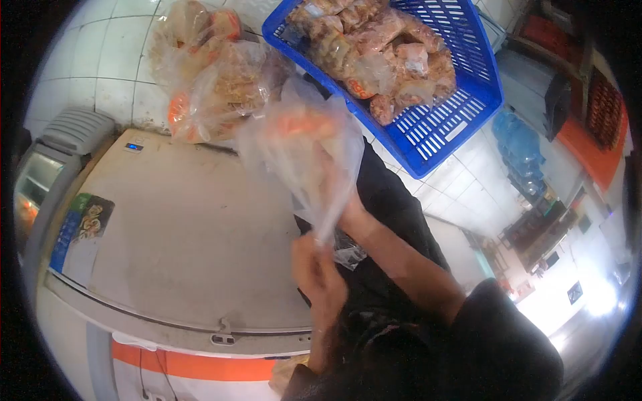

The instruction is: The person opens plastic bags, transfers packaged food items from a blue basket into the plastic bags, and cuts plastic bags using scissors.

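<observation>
A clear plastic bag with orange and pale contents hangs in front of me, its gathered neck pointing down toward my body. My left hand is closed around the twisted neck. My right hand is behind the bag's side, seen partly through the plastic; its fingers are hidden. Beyond the bag, several other filled clear bags lie together at the far edge of a white chest freezer. To their right is a blue crate with several packed brownish-pink pieces in it.
White tiles cover the surface behind the freezer. A grey appliance with a glass front stands at the left. Blue water bottles and an orange surface are at the right. Bright light comes from the lower right.
</observation>
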A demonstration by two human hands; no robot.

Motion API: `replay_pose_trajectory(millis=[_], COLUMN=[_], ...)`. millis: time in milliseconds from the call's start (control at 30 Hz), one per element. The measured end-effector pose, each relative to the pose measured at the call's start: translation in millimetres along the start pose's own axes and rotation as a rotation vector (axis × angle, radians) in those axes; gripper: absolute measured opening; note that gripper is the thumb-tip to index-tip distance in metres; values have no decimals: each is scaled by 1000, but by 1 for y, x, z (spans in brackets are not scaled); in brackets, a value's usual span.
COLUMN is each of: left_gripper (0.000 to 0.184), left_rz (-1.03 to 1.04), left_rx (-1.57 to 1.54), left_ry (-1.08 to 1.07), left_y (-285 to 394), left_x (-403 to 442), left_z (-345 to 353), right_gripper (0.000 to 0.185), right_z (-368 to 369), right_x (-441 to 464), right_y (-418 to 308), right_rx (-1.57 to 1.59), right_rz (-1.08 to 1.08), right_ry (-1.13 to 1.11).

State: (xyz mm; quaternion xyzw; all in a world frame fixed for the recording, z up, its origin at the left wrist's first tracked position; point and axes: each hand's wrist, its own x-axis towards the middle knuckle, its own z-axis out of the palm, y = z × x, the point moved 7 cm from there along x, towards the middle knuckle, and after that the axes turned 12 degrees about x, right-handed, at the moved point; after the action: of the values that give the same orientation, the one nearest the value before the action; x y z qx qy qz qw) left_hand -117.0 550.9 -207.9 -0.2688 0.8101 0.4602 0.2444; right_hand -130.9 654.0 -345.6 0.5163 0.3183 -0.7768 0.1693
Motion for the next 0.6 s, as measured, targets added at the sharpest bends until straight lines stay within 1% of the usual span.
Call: replay_pose_trajectory(millis=[33,100,133,200,233,267,300,333,367,400,433,467,500,533,567,600], left_gripper=[15,14,14,14,14,15,17,19,20,20,21,20,20,19,19,20], left_rz=[-200,-336,-412,-527,-582,-582,-573,-557,-444,-331,-211,-220,-234,-246,-229,-213], left_rx=[-219,-644,-855,-910,-939,-687,-437,-188,-115,-43,22,108,203,301,295,290], left_ry=[74,206,268,155,99,50,2,-44,-1,36,71,82,96,115,119,120], left_y=[-16,-20,-24,-59,-72,-80,-82,-85,-94,-109,-113,-112,-109,-105,-99,-93], left_x=[8,42,51,52,53,51,53,55,56,52,53,57,58,58,61,62], left_z=[-2,6,9,21,29,29,30,30,24,15,9,5,-4,-11,-11,-8], right_gripper=[49,47,45,42,44,49,63,81,101,111,109,110,96,84,72,64], right_z=[-1,-9,7,8,-4,-16,-31,-44,-57,-64,-73,-82,-88,-98,-106,-111], right_x=[4,2,-17,-33,-37,-41,-45,-50,-57,-64,-67,-66,-62,-48,-27,0], right_y=[-4,-20,-57,-87,-96,-109,-129,-151,-176,-201,-226,-246,-262,-269,-273,-269], right_rx=[-91,-326,-468,-767,-903,-954,-939,-913,-896,-819,-987,-1061,-1013,-1065,-1112,-1068], right_rz=[16,69,115,11,90,34,-135,-300,-451,-532,-601,-650,-721,-654,-596,-623], right_ry=[-60,-111,-98,-125,-63,6,129,248,363,427,463,458,414,367,320,282])
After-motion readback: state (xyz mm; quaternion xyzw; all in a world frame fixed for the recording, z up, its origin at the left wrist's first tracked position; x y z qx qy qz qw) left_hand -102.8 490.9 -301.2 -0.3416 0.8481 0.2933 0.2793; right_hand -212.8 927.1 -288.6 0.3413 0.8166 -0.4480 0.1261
